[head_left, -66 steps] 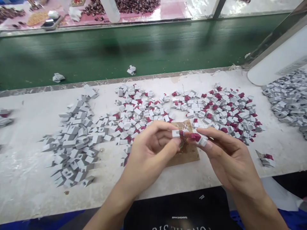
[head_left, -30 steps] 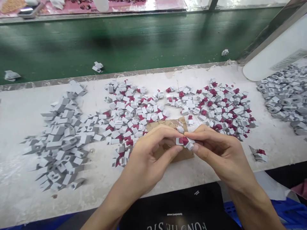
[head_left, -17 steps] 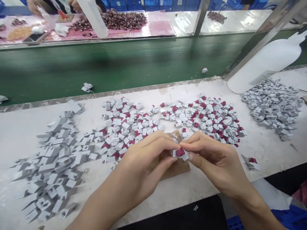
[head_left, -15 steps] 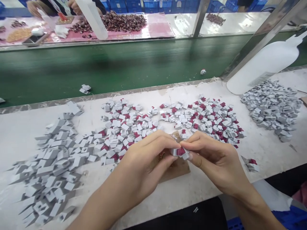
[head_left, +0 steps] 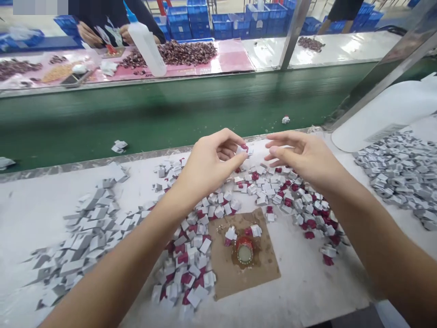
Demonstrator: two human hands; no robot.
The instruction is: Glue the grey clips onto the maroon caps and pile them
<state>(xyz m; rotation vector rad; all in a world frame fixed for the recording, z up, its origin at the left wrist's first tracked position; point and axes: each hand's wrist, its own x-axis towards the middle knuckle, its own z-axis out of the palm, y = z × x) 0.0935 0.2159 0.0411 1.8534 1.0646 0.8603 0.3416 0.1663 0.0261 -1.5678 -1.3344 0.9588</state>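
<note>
My left hand (head_left: 215, 157) pinches a small grey-and-dark-red plastic piece (head_left: 244, 148) between thumb and fingertips, above the far side of the worktop. To its right, my right hand (head_left: 303, 152) hangs with fingers apart and holds nothing. Beneath both hands spreads a pile of similar grey-and-dark-red pieces (head_left: 287, 196). Nearer to me lies a brown cardboard square (head_left: 221, 278). On it sits a small round red-sided container (head_left: 245, 250) in a wet stain, with two pieces beside it.
Plain grey parts (head_left: 88, 228) are heaped on the left, and more grey parts (head_left: 399, 177) on the right beside a white bottle (head_left: 385, 114). A green conveyor belt (head_left: 205, 109) runs behind the worktop. Across it, a person's hands (head_left: 88, 34) are near a squeeze bottle (head_left: 148, 50).
Both hands have moved forward from over the cardboard and separated. My right hand has let go of the piece, which stays in my left. The cardboard is uncovered, and the view has shifted.
</note>
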